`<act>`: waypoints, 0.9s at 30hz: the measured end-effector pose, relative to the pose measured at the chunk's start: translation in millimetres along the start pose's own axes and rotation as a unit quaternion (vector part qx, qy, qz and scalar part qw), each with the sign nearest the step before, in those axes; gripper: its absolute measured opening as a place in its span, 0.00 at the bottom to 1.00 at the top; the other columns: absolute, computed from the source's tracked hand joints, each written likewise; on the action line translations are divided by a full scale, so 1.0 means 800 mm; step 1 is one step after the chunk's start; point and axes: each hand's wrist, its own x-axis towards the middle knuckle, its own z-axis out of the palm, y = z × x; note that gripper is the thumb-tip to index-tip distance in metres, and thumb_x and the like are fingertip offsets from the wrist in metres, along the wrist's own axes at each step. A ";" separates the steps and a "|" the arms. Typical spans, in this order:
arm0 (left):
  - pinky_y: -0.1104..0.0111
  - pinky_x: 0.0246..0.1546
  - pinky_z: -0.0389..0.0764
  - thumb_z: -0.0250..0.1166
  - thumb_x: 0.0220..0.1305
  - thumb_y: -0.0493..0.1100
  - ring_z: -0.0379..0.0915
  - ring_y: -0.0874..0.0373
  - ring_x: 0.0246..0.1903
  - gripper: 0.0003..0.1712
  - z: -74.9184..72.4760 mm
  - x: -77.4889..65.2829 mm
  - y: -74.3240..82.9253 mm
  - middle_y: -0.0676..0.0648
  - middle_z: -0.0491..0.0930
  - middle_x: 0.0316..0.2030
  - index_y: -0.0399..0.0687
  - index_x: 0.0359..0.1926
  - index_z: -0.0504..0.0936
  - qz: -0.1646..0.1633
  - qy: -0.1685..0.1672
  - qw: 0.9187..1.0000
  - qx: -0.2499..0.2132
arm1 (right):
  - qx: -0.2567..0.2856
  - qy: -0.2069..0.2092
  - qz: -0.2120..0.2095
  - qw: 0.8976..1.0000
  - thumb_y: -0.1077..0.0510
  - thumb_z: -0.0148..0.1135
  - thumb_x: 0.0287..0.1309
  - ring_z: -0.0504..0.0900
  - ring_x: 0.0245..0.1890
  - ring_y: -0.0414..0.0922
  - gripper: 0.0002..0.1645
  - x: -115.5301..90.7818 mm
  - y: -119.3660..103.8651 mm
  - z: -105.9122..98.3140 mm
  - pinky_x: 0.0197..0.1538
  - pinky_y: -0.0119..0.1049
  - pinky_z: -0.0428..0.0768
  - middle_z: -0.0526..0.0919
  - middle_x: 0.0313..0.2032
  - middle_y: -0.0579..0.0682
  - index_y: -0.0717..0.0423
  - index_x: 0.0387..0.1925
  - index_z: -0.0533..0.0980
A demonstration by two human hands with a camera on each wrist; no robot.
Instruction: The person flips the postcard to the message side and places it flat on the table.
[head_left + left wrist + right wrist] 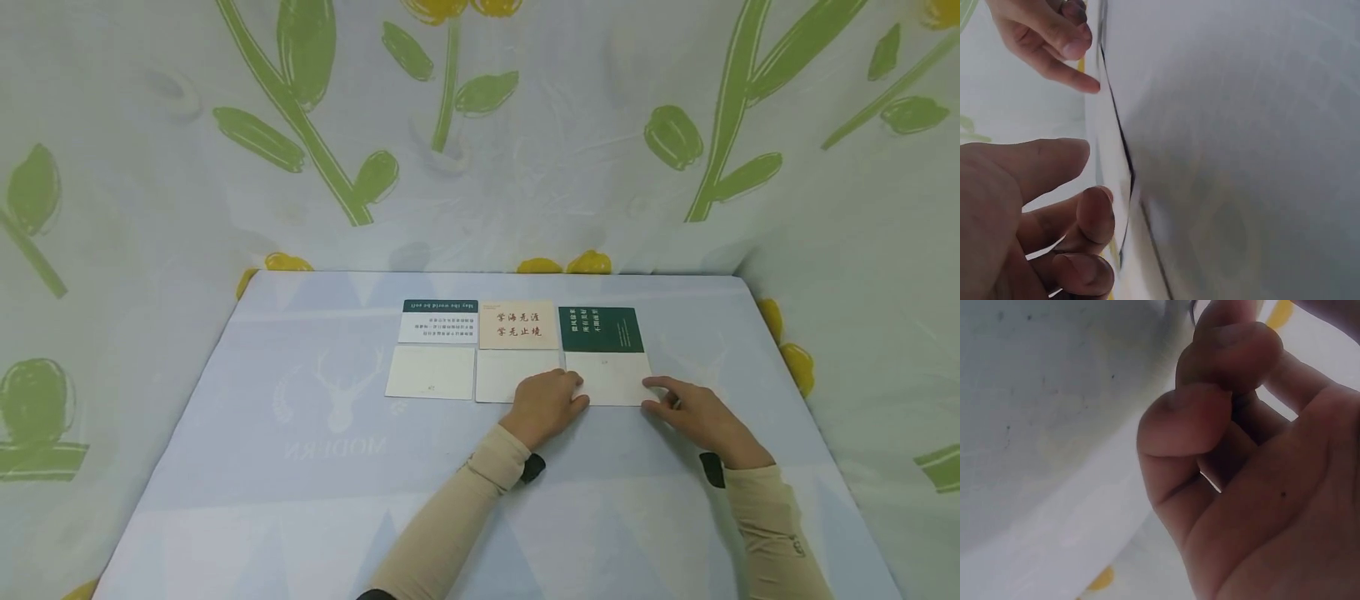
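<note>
Six cards lie in two rows of three on the table. At the lower right is a blank white card [611, 375], directly below a green card [600, 329] with white writing. My left hand [546, 404] rests at the white card's left edge, its fingers loosely bent and partly over the lower middle white card [498, 379]. At the opposite edge, my right hand [697, 417] has forefinger and thumb apart, with fingertips right at the card's right side. In the right wrist view its other fingers [1185, 422] bend loosely toward the palm.
A cream card [517, 325] with red-brown characters fills the upper middle. To its left is a green-and-white card [439, 322], above another white card [430, 372]. The pale blue tablecloth [247, 433] meets a flower-patterned curtain [562, 183] at the back and sides.
</note>
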 end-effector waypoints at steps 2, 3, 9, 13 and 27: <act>0.75 0.26 0.75 0.63 0.72 0.53 0.77 0.66 0.29 0.17 -0.004 -0.002 -0.004 0.53 0.87 0.40 0.52 0.53 0.87 0.002 0.015 1.000 -0.010 | 0.000 0.009 -0.002 1.000 0.48 0.66 0.67 0.75 0.36 0.49 0.30 0.001 0.000 0.002 0.37 0.43 0.76 0.78 0.36 0.51 0.62 0.63 0.74; 0.75 0.25 0.74 0.63 0.72 0.52 0.75 0.67 0.27 0.17 -0.007 -0.002 -0.007 0.53 0.87 0.39 0.52 0.53 0.87 0.003 0.023 1.000 -0.015 | 0.001 0.015 -0.003 1.000 0.49 0.66 0.67 0.76 0.37 0.49 0.29 0.001 0.000 0.002 0.37 0.43 0.76 0.78 0.36 0.51 0.62 0.62 0.74; 0.77 0.23 0.71 0.63 0.72 0.51 0.73 0.68 0.25 0.16 -0.025 -0.008 -0.031 0.55 0.84 0.33 0.51 0.54 0.86 -0.005 0.053 0.998 -0.038 | 0.008 0.048 -0.013 0.999 0.52 0.66 0.67 0.79 0.38 0.49 0.27 0.000 -0.003 -0.002 0.38 0.42 0.78 0.81 0.39 0.52 0.61 0.62 0.75; 0.77 0.22 0.70 0.64 0.71 0.50 0.73 0.68 0.24 0.16 -0.037 -0.013 -0.049 0.55 0.83 0.31 0.50 0.54 0.86 -0.016 0.063 0.997 -0.051 | 0.017 0.064 -0.016 0.998 0.52 0.65 0.68 0.79 0.36 0.48 0.28 0.000 -0.002 -0.003 0.34 0.39 0.77 0.82 0.41 0.54 0.60 0.64 0.73; 0.69 0.26 0.75 0.66 0.69 0.49 0.78 0.59 0.30 0.16 -0.063 -0.043 -0.119 0.50 0.83 0.34 0.47 0.53 0.86 -0.028 0.096 0.995 0.007 | 0.030 0.115 -0.033 0.992 0.51 0.63 0.70 0.79 0.39 0.51 0.29 0.001 -0.011 -0.002 0.34 0.39 0.78 0.81 0.43 0.56 0.60 0.66 0.71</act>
